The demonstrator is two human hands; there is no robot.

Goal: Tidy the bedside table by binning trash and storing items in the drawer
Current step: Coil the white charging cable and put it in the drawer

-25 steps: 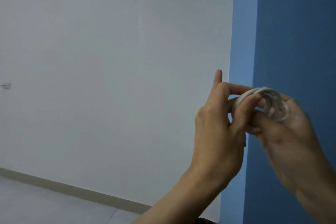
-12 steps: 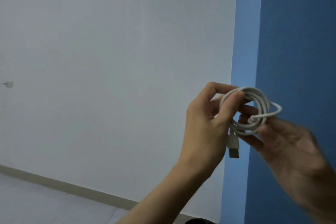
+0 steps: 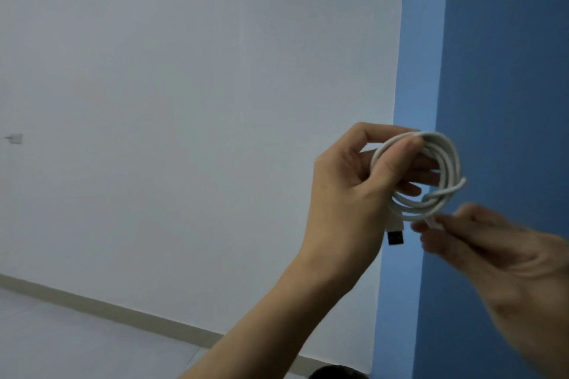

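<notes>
A white cable (image 3: 443,163) is wound into a small coil and held up in the air in front of the walls. My left hand (image 3: 348,191) pinches the coil's upper left side between thumb and fingers. A USB plug (image 3: 395,233) hangs from the coil's lower left. My right hand (image 3: 492,249), blurred, pinches the cable's loose end at the bottom of the coil. One strand is wrapped across the coil's lower right. The bedside table, the drawer and the bin are out of view.
A white wall (image 3: 184,101) fills the left, a blue wall (image 3: 508,55) the right. A pale floor (image 3: 61,344) and skirting show at the lower left. A small wall socket (image 3: 14,138) sits far left. A dark object (image 3: 335,372) peeks in at the bottom edge.
The coil has turned to face me and the plug now hangs free. My right hand has dropped from around the coil to its bottom, gripping the loose end.
</notes>
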